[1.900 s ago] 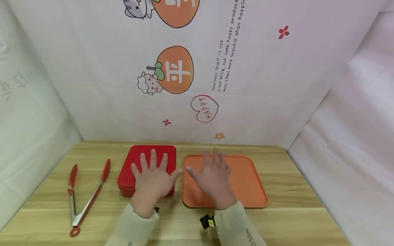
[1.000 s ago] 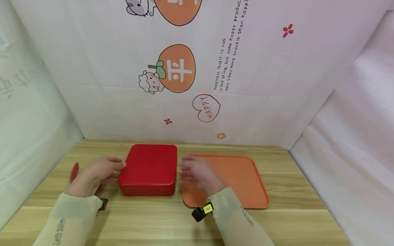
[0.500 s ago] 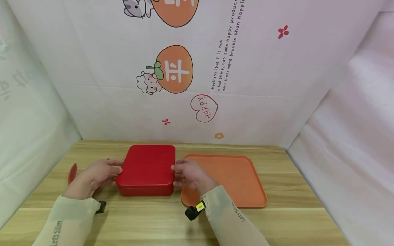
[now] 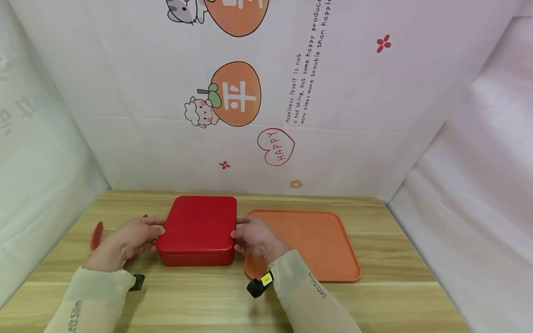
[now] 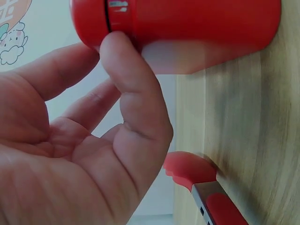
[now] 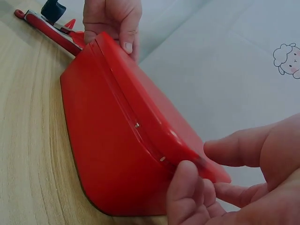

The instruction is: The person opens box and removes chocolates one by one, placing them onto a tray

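A red rectangular box (image 4: 195,226) with a closed lid lies flat on the wooden table. My left hand (image 4: 147,231) holds its left side; in the left wrist view the thumb (image 5: 119,61) presses on the lid seam of the box (image 5: 197,23), with the fingers above it. My right hand (image 4: 241,233) grips the right side. In the right wrist view its thumb (image 6: 185,187) sits at the lid's edge, its fingers (image 6: 243,145) lie over the top of the box (image 6: 112,154), and the left hand (image 6: 112,18) shows on the far side.
An orange tray (image 4: 316,240) lies just right of the box, partly under my right wrist. Red-tipped metal tongs (image 4: 96,233) lie left of the box, mostly hidden by my left hand; one tip (image 5: 190,171) is close to the palm. Printed cloth walls enclose the table.
Both hands left the tops of the box and tray and moved to the box's two sides. In the last half second they closed in against the lid's edges.
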{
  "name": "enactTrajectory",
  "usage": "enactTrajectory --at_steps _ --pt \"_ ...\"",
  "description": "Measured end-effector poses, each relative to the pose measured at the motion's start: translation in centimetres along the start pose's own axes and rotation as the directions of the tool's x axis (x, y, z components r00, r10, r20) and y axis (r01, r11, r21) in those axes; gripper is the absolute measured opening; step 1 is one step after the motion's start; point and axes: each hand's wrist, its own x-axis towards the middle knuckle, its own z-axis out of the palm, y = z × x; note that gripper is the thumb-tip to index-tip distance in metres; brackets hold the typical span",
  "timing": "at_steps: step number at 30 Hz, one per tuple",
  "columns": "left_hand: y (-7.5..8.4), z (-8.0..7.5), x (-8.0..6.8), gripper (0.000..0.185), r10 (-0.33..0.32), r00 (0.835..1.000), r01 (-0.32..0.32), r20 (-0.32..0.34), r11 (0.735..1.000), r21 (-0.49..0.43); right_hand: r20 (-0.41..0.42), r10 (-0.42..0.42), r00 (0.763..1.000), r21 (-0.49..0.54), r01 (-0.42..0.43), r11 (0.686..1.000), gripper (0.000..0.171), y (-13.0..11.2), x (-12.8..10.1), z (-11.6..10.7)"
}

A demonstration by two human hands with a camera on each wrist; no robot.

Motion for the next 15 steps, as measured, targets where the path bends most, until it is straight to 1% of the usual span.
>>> enactTrajectory --at_steps 6,9,12,15 --pt "0.50 -0.34 -0.47 0.060 0.002 1.000 -0.003 -0.007 1.000 -0.005 -0.004 -0.012 1.000 0.014 0.012 1.000 0.053 -0.68 -0.14 0.25" --pt "0.68 -0.40 -0.58 0.059 0.006 1.000 -0.006 -0.017 1.000 0.008 -0.009 -0.023 1.000 0.015 0.023 1.000 0.051 -0.89 -0.24 0.33" --pt "0.67 -0.33 -0.65 0.059 0.018 1.000 -0.018 -0.019 1.000 0.019 -0.021 -0.015 1.000 0.019 0.015 1.000 0.050 -0.88 -0.23 0.38" --pt "0.76 -0.11 -0.74 0.058 0.019 1.000 -0.019 -0.020 1.000 0.007 -0.038 -0.010 0.999 0.022 0.011 1.000 0.047 -0.79 -0.22 0.33"
